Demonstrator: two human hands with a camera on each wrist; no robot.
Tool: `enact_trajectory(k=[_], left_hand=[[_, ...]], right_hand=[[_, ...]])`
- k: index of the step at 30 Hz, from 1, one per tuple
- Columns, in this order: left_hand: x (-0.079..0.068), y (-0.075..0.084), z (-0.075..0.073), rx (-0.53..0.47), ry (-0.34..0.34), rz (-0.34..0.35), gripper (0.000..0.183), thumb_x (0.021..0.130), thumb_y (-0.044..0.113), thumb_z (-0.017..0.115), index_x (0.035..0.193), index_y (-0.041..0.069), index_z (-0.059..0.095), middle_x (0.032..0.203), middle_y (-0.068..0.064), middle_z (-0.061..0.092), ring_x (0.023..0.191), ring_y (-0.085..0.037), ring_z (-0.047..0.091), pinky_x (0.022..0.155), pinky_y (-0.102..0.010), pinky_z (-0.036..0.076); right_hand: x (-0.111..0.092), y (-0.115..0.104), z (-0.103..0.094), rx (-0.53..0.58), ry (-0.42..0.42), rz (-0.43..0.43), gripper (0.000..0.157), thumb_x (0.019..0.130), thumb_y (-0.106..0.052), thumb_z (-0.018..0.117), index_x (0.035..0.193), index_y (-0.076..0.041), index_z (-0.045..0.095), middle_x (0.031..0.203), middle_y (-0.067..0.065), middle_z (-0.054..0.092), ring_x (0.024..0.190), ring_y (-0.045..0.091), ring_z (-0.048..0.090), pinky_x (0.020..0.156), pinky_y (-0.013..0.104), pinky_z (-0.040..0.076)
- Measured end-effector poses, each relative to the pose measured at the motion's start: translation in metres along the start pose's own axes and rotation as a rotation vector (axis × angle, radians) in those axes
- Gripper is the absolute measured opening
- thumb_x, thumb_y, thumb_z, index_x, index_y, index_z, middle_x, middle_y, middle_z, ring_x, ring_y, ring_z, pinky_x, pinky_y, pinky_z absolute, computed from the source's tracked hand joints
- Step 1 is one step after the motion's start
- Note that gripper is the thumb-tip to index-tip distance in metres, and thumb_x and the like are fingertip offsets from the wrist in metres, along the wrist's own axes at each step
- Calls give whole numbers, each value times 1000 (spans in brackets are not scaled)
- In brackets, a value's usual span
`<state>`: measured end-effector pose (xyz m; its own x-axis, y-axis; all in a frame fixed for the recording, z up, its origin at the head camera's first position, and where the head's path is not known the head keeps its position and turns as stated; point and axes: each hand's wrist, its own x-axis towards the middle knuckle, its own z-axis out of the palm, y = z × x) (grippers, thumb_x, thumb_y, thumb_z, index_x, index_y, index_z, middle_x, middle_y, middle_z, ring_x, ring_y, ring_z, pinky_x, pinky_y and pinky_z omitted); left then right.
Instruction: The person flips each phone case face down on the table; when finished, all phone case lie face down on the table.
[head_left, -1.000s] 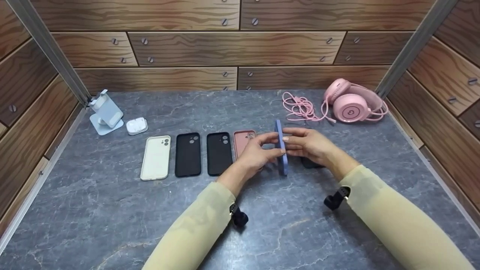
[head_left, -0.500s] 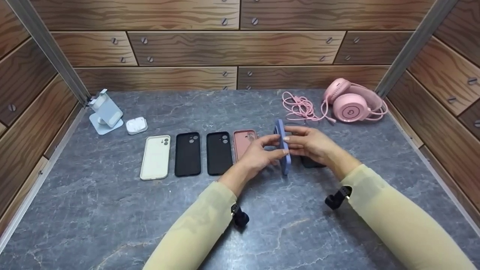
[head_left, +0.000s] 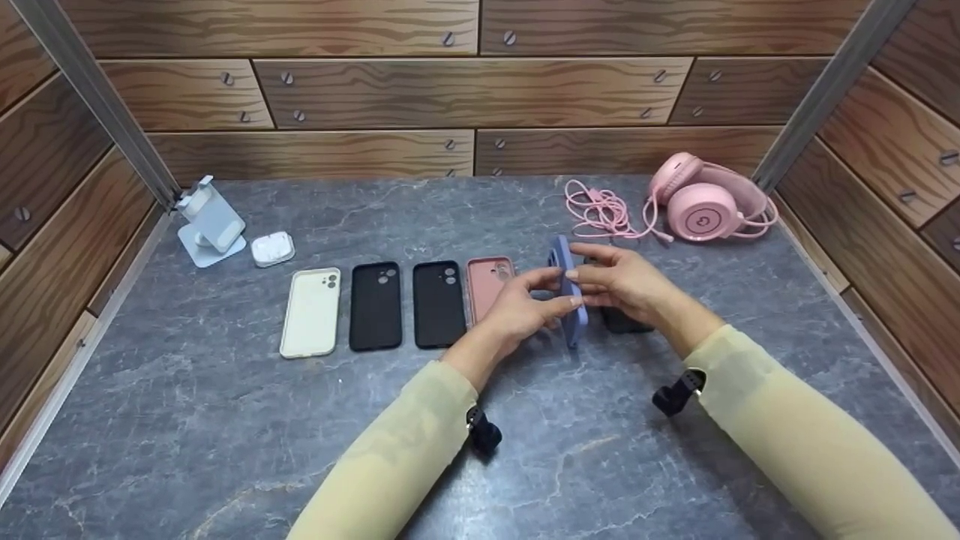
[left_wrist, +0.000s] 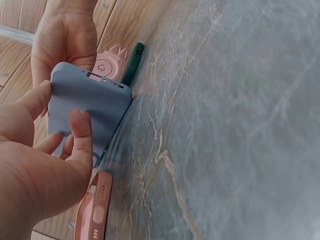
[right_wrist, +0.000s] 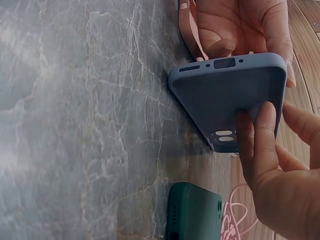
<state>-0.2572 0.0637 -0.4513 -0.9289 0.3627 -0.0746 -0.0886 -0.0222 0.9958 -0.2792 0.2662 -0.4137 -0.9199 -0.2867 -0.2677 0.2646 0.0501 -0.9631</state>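
Observation:
A blue-violet phone case (head_left: 570,296) stands on its long edge on the table, its camera cut-out at the far end. My left hand (head_left: 517,304) holds it from the left, fingers against the outer back in the left wrist view and thumb at the upper edge. From the other side, my right hand (head_left: 630,285) holds it too, with fingertips on the inner face (right_wrist: 225,95) in the right wrist view. A pink phone case (head_left: 490,285) lies left of it, partly behind my left hand. Under my right hand lies a dark green phone case (right_wrist: 200,215), partly hidden.
Farther left lie two black phone cases (head_left: 376,307) and a cream phone case (head_left: 311,311) in a row. Behind them are a white earphone box (head_left: 273,249) and a light blue stand (head_left: 214,223). Pink headphones (head_left: 705,210) with a coiled cable (head_left: 600,210) sit at the back right.
The blue-violet case has turned slightly, its near end shifting a little to the right, and both hands have moved slightly with it. The other things stay put.

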Motion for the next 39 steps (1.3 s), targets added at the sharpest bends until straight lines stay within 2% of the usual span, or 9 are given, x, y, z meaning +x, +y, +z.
enact_trajectory(k=[6, 10, 17, 22, 28, 30, 35, 39], left_hand=[[1, 2, 2, 10, 6, -7, 63, 92, 18, 86, 149, 7, 60, 132, -11, 65, 88, -18, 68, 80, -39, 61], [1, 5, 5, 25, 15, -6, 63, 93, 19, 86, 149, 8, 61, 127, -5, 66, 90, -17, 68, 80, -40, 61], [3, 5, 8, 47, 21, 0, 63, 93, 20, 86, 149, 9, 61, 129, -6, 67, 91, -15, 67, 78, -37, 60], [3, 5, 8, 99, 35, 19, 61, 93, 18, 85, 148, 7, 62, 132, -5, 67, 96, -16, 67, 75, -33, 59], [1, 7, 9, 199, 73, 33, 59, 92, 19, 86, 146, 9, 64, 138, -5, 66, 113, -20, 65, 86, -29, 57], [0, 7, 9, 214, 82, 36, 59, 93, 18, 86, 147, 9, 64, 139, -6, 66, 109, -20, 66, 85, -29, 57], [0, 5, 7, 232, 102, 52, 59, 93, 16, 85, 148, 9, 63, 138, -7, 65, 92, -14, 67, 70, -27, 58], [1, 5, 4, 229, 136, 39, 59, 94, 18, 85, 148, 10, 63, 140, -8, 63, 93, -13, 69, 71, -27, 57]], right_hand=[[0, -3, 1, -36, 27, -8, 72, 103, 0, 66, 166, -5, 32, 113, 9, 69, 100, 19, 73, 84, 31, 62], [-1, -6, 2, -77, 44, -23, 71, 103, 0, 65, 166, -3, 33, 107, 7, 68, 95, 15, 72, 83, 29, 62], [-3, -6, 2, -83, 58, -47, 68, 103, 2, 62, 165, -1, 33, 104, 4, 68, 94, 15, 72, 82, 29, 62], [-5, -5, 1, -71, 63, -68, 68, 102, 3, 64, 163, 2, 34, 104, 3, 71, 91, 12, 73, 79, 28, 62], [-8, -6, -3, -46, 76, -77, 66, 103, 1, 64, 163, 1, 37, 106, 2, 73, 91, 11, 73, 74, 26, 61], [-9, -7, -4, -29, 70, -78, 67, 103, 1, 65, 163, 0, 36, 108, 2, 74, 92, 12, 74, 75, 26, 61], [-11, -6, -6, 25, 46, -100, 66, 103, 4, 63, 163, 3, 34, 111, 4, 76, 95, 15, 75, 78, 29, 62], [-13, -8, -7, 78, 31, -124, 65, 103, 5, 60, 163, 4, 33, 111, 6, 77, 94, 16, 75, 79, 31, 63]])
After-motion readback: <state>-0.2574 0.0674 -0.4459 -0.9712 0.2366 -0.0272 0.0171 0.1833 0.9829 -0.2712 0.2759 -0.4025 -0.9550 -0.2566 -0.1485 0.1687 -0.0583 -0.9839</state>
